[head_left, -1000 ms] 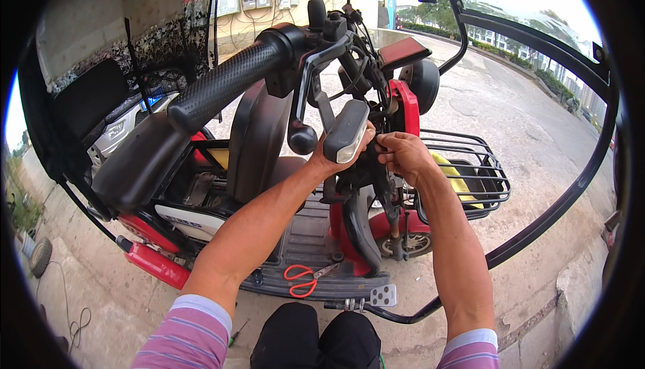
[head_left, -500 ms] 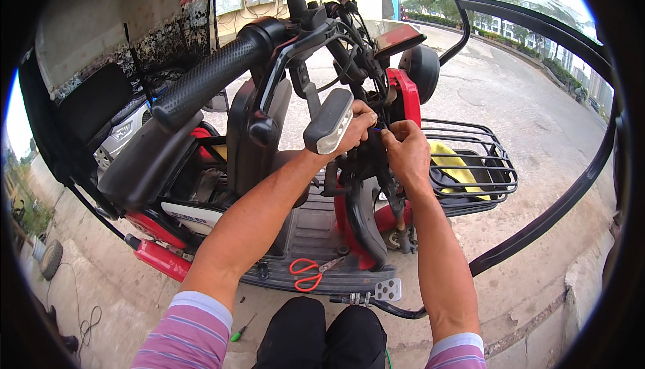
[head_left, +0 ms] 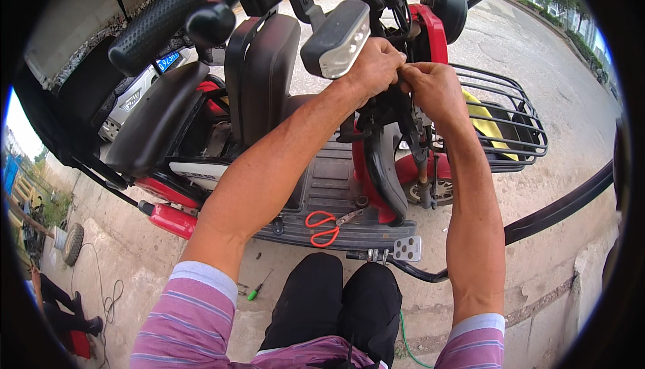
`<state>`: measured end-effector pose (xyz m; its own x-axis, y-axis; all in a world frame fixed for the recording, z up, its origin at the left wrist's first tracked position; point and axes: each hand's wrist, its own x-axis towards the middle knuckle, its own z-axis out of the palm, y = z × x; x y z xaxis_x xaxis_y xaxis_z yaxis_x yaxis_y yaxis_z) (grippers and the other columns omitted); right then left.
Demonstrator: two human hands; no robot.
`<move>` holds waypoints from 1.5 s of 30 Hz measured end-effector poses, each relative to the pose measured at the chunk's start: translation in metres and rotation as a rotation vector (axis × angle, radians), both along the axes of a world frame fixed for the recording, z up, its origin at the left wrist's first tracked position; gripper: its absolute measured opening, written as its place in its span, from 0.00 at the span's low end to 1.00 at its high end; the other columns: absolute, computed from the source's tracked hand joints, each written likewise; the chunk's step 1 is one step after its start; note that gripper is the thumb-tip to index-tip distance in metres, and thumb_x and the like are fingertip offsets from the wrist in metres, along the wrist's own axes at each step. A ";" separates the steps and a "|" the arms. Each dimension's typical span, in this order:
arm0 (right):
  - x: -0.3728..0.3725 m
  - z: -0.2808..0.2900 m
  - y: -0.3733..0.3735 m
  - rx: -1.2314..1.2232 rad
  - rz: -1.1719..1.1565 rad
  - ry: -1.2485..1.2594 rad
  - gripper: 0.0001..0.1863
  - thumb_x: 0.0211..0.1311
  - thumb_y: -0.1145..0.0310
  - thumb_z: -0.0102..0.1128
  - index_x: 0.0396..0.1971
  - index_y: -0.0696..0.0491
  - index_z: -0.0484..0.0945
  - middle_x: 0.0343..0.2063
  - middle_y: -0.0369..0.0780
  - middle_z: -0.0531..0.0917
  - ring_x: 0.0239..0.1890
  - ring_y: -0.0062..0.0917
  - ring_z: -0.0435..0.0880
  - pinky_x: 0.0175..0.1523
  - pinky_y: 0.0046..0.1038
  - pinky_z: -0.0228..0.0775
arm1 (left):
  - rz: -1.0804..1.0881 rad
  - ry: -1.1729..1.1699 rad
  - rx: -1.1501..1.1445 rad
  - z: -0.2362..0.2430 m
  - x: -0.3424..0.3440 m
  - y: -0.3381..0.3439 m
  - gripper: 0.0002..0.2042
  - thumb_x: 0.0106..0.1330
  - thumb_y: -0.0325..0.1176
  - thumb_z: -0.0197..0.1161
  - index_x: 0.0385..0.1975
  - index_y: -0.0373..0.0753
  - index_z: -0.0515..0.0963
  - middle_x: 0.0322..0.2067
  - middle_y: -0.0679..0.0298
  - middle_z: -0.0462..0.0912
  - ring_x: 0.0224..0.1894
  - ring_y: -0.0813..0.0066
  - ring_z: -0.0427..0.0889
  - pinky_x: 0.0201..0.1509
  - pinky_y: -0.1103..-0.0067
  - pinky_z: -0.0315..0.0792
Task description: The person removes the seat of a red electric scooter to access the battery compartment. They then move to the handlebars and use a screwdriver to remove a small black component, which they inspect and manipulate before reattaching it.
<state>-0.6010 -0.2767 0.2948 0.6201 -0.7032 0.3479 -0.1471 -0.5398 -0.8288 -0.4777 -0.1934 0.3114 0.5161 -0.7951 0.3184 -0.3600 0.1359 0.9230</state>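
My left hand point(head_left: 379, 66) is closed at the steering column of a red and black three-wheeled scooter, just behind a grey oblong lamp point(head_left: 334, 38) on a bracket. My right hand point(head_left: 430, 87) meets it from the right, thumb and index finger pinched together. What the fingertips hold is too small and hidden to name. Dark cables point(head_left: 402, 16) and the front fork point(head_left: 422, 167) are beside and below them. The handlebar grip point(head_left: 154, 26) is above left. Orange-handled scissors point(head_left: 321, 233) lie on the ribbed footboard point(head_left: 326, 184).
A black wire basket point(head_left: 527, 124) with yellow cloth is at the right, seats point(head_left: 148, 127) at the left, a curved black frame bar point(head_left: 551, 214) at lower right. A green-handled screwdriver point(head_left: 252, 294), a tyre point(head_left: 72, 247) and cord lie on the pavement. Another person point(head_left: 60, 302) is at lower left.
The view has tilted down, so the scooter and my hands sit higher in the picture. Both hands stay together at the steering column. A person has come into view at lower left.
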 end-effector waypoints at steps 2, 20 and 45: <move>-0.001 -0.002 0.008 0.293 0.130 -0.075 0.17 0.68 0.58 0.56 0.31 0.56 0.86 0.23 0.33 0.83 0.20 0.15 0.73 0.27 0.20 0.64 | 0.025 -0.028 0.024 0.002 -0.003 0.001 0.08 0.68 0.32 0.62 0.31 0.32 0.79 0.18 0.66 0.76 0.15 0.84 0.67 0.16 0.84 0.59; 0.011 -0.024 0.017 0.317 0.006 -0.430 0.16 0.65 0.65 0.64 0.45 0.62 0.85 0.28 0.37 0.86 0.24 0.13 0.76 0.30 0.18 0.69 | 0.039 -0.105 0.097 0.013 -0.008 -0.002 0.08 0.64 0.29 0.64 0.31 0.30 0.82 0.19 0.64 0.80 0.16 0.82 0.74 0.18 0.83 0.67; 0.013 -0.018 -0.007 0.838 0.200 -0.484 0.10 0.68 0.64 0.59 0.29 0.52 0.80 0.20 0.30 0.78 0.17 0.13 0.74 0.21 0.17 0.63 | -0.325 -0.134 -0.058 -0.001 0.033 0.095 0.09 0.67 0.34 0.64 0.39 0.34 0.82 0.22 0.68 0.80 0.26 0.83 0.79 0.27 0.82 0.73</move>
<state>-0.5879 -0.2836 0.2765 0.6769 -0.7354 0.0323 0.3382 0.2716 -0.9010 -0.4452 -0.0989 0.3107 0.1902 -0.8893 0.4158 -0.4065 0.3142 0.8579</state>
